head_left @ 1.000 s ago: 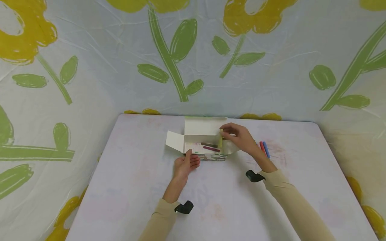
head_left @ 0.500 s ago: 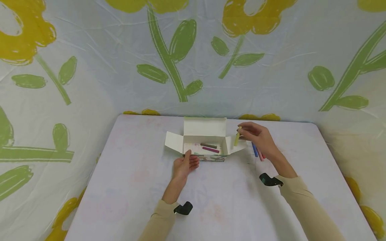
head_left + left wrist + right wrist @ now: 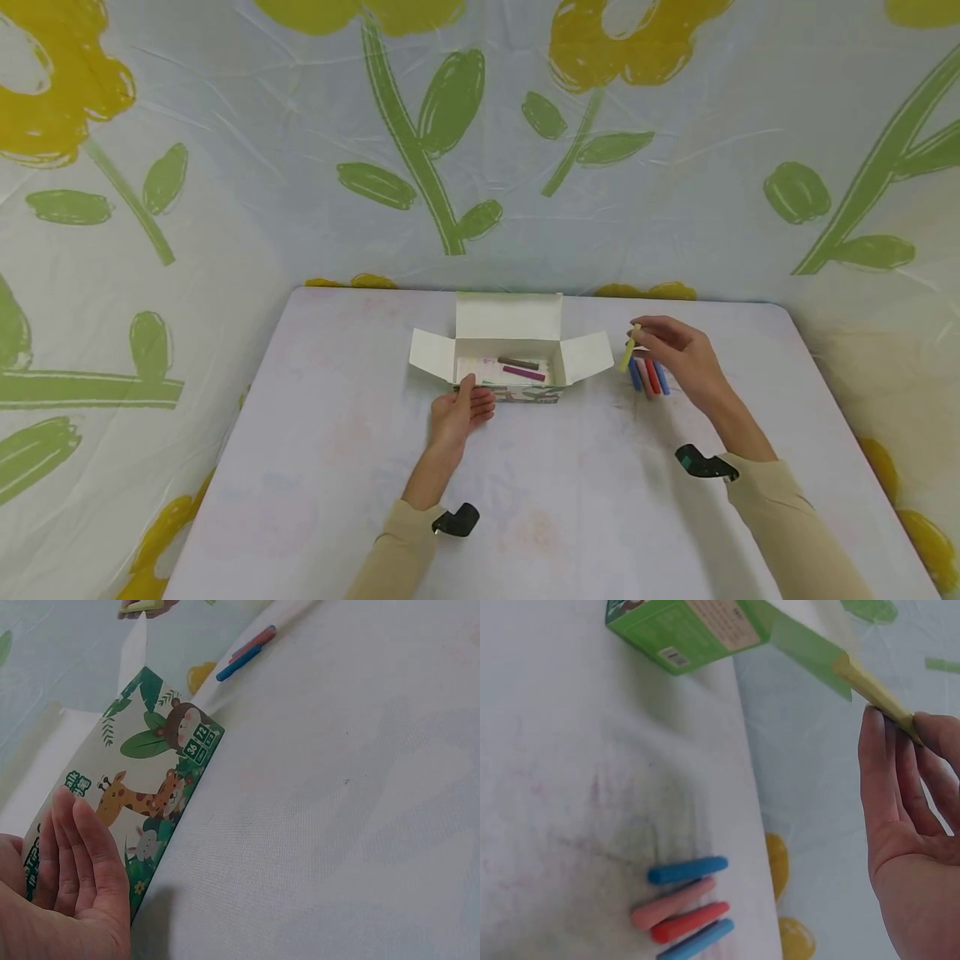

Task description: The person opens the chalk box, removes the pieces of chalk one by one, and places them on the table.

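Observation:
My right hand (image 3: 686, 356) pinches a yellow chalk stick (image 3: 630, 349) between thumb and fingertips, above the table to the right of the box. Below it lies a row of chalk sticks: blue (image 3: 688, 870), pink (image 3: 673, 902), red (image 3: 691, 922) and light blue (image 3: 697, 940). The open cardboard box (image 3: 508, 315) has its flaps spread. My left hand (image 3: 455, 413) holds the box's front wall, thumb over the rim and fingers along the animal-printed side (image 3: 146, 802). Inside the box lie a brown chalk stick (image 3: 518, 363) and a purple chalk stick (image 3: 523, 373).
The white table (image 3: 337, 467) shows faint coloured smudges. Its far edge meets a flower-printed cloth backdrop (image 3: 300, 167), which also rises at both sides. The box's right flap (image 3: 587, 357) sticks out towards the chalk row.
My right hand has lifted the yellow chalk stick out of the box and carried it right, over to the chalk row. The left hand and the box have stayed in place.

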Motion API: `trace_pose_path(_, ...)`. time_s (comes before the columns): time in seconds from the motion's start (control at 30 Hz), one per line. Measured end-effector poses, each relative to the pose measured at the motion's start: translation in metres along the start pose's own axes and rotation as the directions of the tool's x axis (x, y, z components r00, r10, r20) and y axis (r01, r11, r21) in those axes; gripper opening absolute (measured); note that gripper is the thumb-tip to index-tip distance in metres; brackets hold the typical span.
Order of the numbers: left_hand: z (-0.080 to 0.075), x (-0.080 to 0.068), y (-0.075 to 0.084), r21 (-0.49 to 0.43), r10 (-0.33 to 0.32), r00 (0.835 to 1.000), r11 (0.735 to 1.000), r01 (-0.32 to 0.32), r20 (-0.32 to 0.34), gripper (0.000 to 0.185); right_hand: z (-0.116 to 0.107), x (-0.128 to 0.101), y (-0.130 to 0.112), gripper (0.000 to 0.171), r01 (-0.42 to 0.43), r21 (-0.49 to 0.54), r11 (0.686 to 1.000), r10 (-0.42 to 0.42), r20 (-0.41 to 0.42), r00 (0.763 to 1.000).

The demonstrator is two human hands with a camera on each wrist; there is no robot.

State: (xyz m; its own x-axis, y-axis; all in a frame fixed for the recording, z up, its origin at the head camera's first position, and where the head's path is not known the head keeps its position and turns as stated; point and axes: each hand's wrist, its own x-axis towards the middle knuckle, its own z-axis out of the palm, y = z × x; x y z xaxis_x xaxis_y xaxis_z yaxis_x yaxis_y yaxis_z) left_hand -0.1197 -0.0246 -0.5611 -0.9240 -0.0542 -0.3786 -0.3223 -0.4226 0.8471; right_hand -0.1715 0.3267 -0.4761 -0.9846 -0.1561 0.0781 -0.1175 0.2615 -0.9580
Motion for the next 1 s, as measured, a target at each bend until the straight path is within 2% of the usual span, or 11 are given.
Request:
trace_pose_path(0.27, -0.001, 0.001, -0.001, 0.018, 0.007, 1.0, 1.0, -0.007, -0.001, 0.048, -0.012, -0.019, 0.027, 0.04, -0.11, -0.145, 0.983, 0.109, -0.013, 0.994)
trace_pose_path(0.43, 0.0, 0.0, -0.001, 0.018, -0.002, 1.0, 1.0, 0.003, -0.017, 0.047, -0.015, -0.03, 0.043, 0.046, -0.147, -0.158, 0.976, 0.147, -0.01, 0.989)
trace_pose_path(0.6, 0.0, 0.0, -0.001, 0.014, 0.001, 1.0, 1.0, -0.001, -0.016, 0.047, -0.013, -0.038, 0.056, 0.042, -0.105, -0.18, 0.978, 0.112, 0.033, 0.993)
trace_pose_path(0.77, 0.0, 0.0, 0.0, 0.005, 0.001, 1.0, 1.0, -0.001, -0.013, 0.045, -0.008, -0.041, 0.063, 0.032, -0.051, -0.333, 0.942, 0.075, 0.061, 0.995)
trace_pose_path(0.87, 0.0, 0.0, 0.0, 0.011, -0.003, 1.0, 1.0, 0.003, -0.015, 0.045, -0.004, -0.042, 0.064, 0.03, -0.062, -0.417, 0.907, 0.093, 0.055, 0.994)
trace_pose_path(1.0, 0.001, 0.0, 0.0, 0.027, -0.005, 1.0, 1.0, 0.005, -0.018, 0.044, 0.002, -0.041, 0.067, 0.029, -0.082, -0.46, 0.884, 0.109, 0.033, 0.994)
